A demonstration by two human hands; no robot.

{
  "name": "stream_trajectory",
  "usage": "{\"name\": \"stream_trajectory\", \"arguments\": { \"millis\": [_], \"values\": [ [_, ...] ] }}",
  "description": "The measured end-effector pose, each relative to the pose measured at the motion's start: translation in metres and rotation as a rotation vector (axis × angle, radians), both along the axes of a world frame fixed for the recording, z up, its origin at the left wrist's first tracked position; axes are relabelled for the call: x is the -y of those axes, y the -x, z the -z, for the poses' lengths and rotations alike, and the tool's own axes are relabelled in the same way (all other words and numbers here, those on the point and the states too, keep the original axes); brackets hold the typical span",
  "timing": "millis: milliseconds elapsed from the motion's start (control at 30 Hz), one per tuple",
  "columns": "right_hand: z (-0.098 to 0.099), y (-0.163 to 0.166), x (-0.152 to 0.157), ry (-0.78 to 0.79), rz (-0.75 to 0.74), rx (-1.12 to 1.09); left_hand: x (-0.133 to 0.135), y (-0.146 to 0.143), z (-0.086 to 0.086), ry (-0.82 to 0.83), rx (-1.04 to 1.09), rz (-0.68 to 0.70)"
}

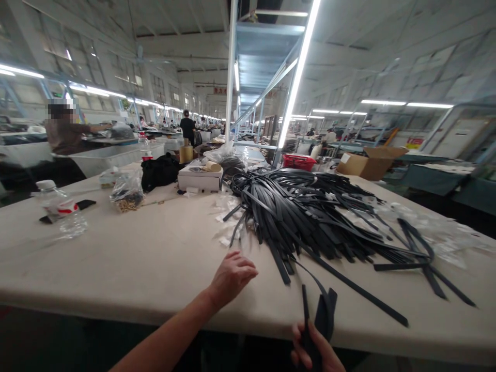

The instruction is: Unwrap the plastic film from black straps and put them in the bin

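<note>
My right hand [315, 351] is closed around black flat straps [324, 312] at the table's front edge. Their ends stick up above the fingers, and one thin length curves up toward the heap. My left hand [233, 273] hovers over or rests on the table, left of the held straps. Its fingers are loosely bent and point right, with nothing visible in them; the palm side is hidden. Ahead of both hands lies a large heap of black straps [294, 212], its loose ends spreading toward me. Clear plastic scraps [228, 227] lie at the heap's left side.
On the left stand a plastic bottle [62, 209] and a bag of small parts [127, 194]. A white box [200, 178], a black cloth bundle [160, 173] and a red basket [299, 161] are farther back. A lit metal frame [296, 77] rises behind. Other people work in the distance.
</note>
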State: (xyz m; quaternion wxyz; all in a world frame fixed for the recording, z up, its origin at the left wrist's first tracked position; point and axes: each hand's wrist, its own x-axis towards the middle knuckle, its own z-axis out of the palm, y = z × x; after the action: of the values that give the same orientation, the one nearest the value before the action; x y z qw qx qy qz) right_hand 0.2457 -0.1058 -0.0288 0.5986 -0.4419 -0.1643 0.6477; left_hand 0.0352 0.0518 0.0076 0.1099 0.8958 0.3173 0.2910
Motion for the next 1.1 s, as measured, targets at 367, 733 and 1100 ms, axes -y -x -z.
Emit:
{"name": "stream_trajectory", "arguments": {
  "millis": [367,733,1100],
  "values": [
    [-0.022,0.027,-0.05,-0.021,0.104,-0.053,0.004,0.021,0.009,-0.026,0.011,-0.204],
    [-0.004,0.02,-0.052,-0.009,0.069,-0.046,-0.07,-0.066,0.015,-0.107,-0.193,-0.117],
    [0.003,0.017,-0.054,-0.046,0.016,-0.074,-0.015,-0.012,-0.003,-0.121,-0.069,-0.015]
  ]
}}
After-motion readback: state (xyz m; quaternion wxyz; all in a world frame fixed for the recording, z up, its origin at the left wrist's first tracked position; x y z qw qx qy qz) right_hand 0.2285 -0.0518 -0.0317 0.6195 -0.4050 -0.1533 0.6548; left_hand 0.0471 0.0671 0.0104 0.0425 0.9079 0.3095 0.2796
